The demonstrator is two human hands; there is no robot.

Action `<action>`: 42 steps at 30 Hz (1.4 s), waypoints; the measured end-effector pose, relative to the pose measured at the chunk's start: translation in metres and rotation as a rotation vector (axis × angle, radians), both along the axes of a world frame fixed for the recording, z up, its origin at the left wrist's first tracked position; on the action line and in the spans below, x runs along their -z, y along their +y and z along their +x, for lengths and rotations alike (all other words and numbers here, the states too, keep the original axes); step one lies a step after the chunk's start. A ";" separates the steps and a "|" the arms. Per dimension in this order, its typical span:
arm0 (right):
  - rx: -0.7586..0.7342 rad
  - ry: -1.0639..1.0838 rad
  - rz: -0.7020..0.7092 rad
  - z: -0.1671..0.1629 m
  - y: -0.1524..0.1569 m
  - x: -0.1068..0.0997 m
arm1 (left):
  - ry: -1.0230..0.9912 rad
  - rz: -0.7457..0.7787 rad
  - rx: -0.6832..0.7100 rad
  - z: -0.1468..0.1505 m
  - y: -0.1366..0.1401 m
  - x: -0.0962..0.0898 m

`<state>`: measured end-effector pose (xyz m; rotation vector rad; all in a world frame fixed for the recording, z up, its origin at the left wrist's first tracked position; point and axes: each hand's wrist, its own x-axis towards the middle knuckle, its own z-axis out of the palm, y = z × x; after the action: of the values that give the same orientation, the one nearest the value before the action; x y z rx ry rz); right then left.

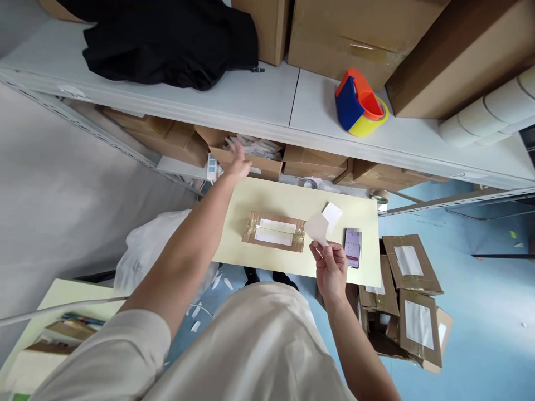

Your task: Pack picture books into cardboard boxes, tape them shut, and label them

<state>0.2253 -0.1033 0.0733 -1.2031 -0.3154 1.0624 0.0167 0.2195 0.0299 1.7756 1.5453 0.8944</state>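
Note:
My right hand (331,273) pinches a curled, whitish paper sheet (316,228) above the right part of the pale yellow table (238,192). My left hand (238,161) is stretched forward with fingers apart, at the front of an open cardboard box (267,167) filled with crumpled white paper scraps (254,146). Between my arms a taped cardboard parcel (251,238) lies flat, with white labels (273,238) on its top. Beside the held paper rests a small white card or label (332,214). To its right, a phone (352,248) shows a running timer.
Above the table runs a grey shelf (267,106) with a tape dispenser (359,106), a black garment (175,44), large cartons (351,39) and white rolls (489,108). Labelled parcels (418,323) are piled on the floor at right. Clear plastic (146,250) hangs at left.

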 end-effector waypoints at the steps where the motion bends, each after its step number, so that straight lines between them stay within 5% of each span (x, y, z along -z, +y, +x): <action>1: -0.029 -0.009 0.002 -0.004 0.002 0.000 | -0.024 -0.101 -0.052 0.000 -0.023 -0.004; 4: -0.120 -0.128 0.005 -0.017 0.008 -0.001 | -0.225 -0.115 -0.102 0.010 -0.121 -0.025; 7: -0.206 -0.449 0.057 -0.030 0.012 -0.005 | -0.477 -0.315 0.123 0.027 -0.219 -0.048; 10: -0.350 -0.807 0.174 -0.042 0.010 -0.008 | -0.635 -0.430 0.070 0.034 -0.269 -0.061; 13: -0.508 -0.963 0.268 -0.046 0.002 -0.009 | -0.648 -0.426 -0.039 0.020 -0.272 -0.061; 16: -0.436 -0.964 0.188 -0.037 0.001 -0.011 | -0.611 -0.389 -0.071 -0.002 -0.262 -0.053; 19: -0.242 -0.891 0.024 -0.018 0.012 -0.017 | -0.574 -0.409 0.021 -0.019 -0.258 -0.045; 22: -0.314 -0.841 -0.042 -0.003 0.019 -0.016 | -0.467 -0.429 0.129 -0.025 -0.264 -0.040; 30: -0.404 -0.623 -0.280 -0.010 -0.023 0.037 | -0.256 -0.385 0.022 -0.023 -0.295 0.000; 42: -0.363 -1.066 -0.395 -0.010 0.044 0.076 | 0.204 -0.255 -0.019 -0.002 -0.224 0.026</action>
<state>0.2155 -0.0590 -0.0030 -2.0691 -1.2211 0.7000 0.0148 -0.0047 0.0040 1.7091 1.7222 0.5086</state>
